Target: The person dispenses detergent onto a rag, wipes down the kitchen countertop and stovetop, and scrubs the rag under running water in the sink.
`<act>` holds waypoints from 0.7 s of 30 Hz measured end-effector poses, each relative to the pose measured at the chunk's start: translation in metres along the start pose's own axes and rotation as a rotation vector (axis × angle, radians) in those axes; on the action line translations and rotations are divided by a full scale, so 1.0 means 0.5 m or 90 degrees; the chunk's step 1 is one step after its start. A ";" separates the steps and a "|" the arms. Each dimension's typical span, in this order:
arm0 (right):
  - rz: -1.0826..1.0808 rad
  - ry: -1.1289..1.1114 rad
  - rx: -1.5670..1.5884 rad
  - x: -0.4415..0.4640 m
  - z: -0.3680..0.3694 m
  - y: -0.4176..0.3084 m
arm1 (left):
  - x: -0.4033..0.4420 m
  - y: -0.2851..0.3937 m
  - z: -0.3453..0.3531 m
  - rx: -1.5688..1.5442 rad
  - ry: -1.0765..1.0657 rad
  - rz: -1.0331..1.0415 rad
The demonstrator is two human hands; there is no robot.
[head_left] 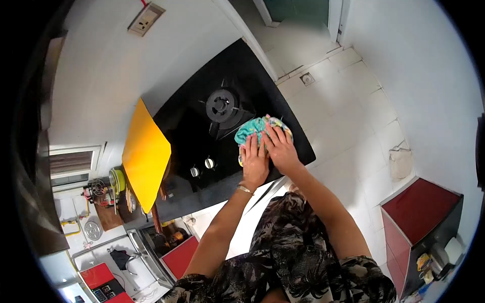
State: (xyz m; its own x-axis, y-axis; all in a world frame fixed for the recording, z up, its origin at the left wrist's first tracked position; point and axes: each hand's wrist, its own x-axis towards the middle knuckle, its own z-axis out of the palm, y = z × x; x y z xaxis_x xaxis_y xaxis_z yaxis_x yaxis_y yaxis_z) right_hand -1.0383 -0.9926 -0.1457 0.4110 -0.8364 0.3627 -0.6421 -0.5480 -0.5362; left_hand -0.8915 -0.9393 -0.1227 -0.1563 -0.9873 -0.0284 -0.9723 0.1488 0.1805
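My left hand lies on a turquoise and multicoloured patterned cloth, its fingers stretched out. Beside it, my right hand presses flat on the same cloth, fingers extended and slightly spread. The cloth is bunched on the black glass gas hob, near its right front part, and my hands cover some of it. Just beyond the cloth stands a round burner with its pan support. Two control knobs sit to the left of my hands.
A yellow panel stands upright along the hob's left side. Farther left are a green bowl, a sink and a wooden board. A wall socket is at the top. Tiled floor and a red-topped cabinet lie right.
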 end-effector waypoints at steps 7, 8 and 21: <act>-0.084 -0.073 0.020 0.116 -0.036 0.113 | 0.132 0.076 0.025 0.016 0.082 -0.069; -0.093 -0.084 0.033 0.139 -0.035 0.138 | 0.158 0.087 0.024 0.002 0.087 -0.087; -0.262 -0.217 -0.014 0.620 0.079 0.338 | 0.590 -0.009 -0.002 0.036 0.141 -0.267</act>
State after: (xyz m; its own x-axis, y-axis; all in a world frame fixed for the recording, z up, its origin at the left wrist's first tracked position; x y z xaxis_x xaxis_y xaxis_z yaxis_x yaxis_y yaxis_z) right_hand -0.9938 -1.3450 -0.1539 0.8164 -0.5111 0.2688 -0.3957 -0.8341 -0.3843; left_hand -0.9330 -1.2314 -0.1308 0.2862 -0.9502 0.1234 -0.9525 -0.2682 0.1446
